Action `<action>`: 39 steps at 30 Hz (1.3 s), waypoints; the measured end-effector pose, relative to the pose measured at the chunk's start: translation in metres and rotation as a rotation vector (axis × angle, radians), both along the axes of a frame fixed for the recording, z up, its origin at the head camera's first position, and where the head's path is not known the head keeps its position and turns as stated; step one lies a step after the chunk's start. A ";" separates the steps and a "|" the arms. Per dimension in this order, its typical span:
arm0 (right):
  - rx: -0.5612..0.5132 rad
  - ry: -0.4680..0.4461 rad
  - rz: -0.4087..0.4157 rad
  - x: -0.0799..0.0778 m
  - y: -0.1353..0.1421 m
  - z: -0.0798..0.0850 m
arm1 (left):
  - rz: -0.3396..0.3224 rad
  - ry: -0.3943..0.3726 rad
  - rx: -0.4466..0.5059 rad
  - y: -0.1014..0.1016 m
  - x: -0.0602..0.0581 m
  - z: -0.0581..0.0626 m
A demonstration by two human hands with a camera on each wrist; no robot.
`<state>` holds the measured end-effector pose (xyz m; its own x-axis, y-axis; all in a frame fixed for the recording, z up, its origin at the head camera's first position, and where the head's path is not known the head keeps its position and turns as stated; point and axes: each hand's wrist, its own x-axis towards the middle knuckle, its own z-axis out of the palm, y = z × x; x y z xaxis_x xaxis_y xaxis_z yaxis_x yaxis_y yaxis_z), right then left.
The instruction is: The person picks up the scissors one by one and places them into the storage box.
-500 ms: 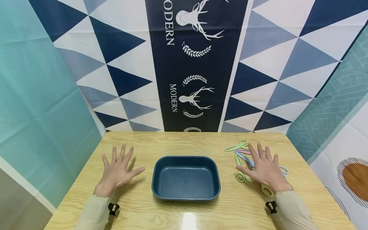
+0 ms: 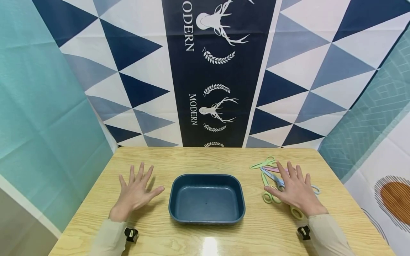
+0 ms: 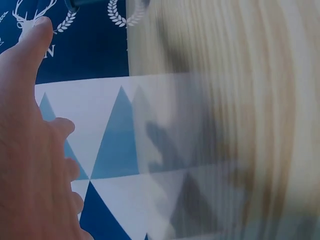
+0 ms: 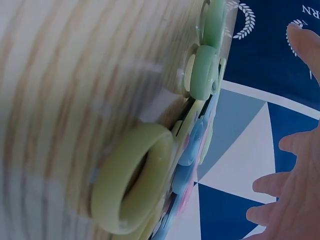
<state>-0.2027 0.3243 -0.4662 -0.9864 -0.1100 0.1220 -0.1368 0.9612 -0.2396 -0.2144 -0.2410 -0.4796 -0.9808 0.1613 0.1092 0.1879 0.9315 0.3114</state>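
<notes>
My left hand (image 2: 135, 195), fingers spread, hovers over the wooden table to the left of a dark blue tray (image 2: 206, 217). On the other side, my right hand (image 2: 296, 190) is held with its fingers apart above a loose pile of scissors. Green scissors (image 2: 264, 164) lie at the back of the pile, blue scissors (image 2: 272, 175) cross it, and pink scissors (image 2: 272, 169) show partly. A yellow handle loop (image 4: 132, 180) is large in the right wrist view. The hand covers part of the pile. Neither hand holds anything.
The wooden table (image 2: 153, 231) runs back to a patterned curtain (image 2: 211, 74) with triangles and deer heads. Teal cloth (image 2: 48, 117) hangs at the left. Beyond the right edge is a white cloth with a brown oval (image 2: 397, 199).
My left hand has shifted slightly to the right and toward me, nearer the tray. The right hand has barely moved, and the tray and scissors lie as before.
</notes>
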 end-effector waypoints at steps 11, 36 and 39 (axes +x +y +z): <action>0.010 0.003 0.003 0.000 0.001 -0.001 | -0.013 -0.012 0.039 0.015 0.003 -0.009; 0.040 -0.031 0.023 -0.003 0.007 0.008 | -0.070 0.027 0.161 0.042 0.003 -0.003; 0.058 -0.039 0.033 -0.006 0.006 0.012 | -0.079 0.032 0.165 0.043 0.003 -0.001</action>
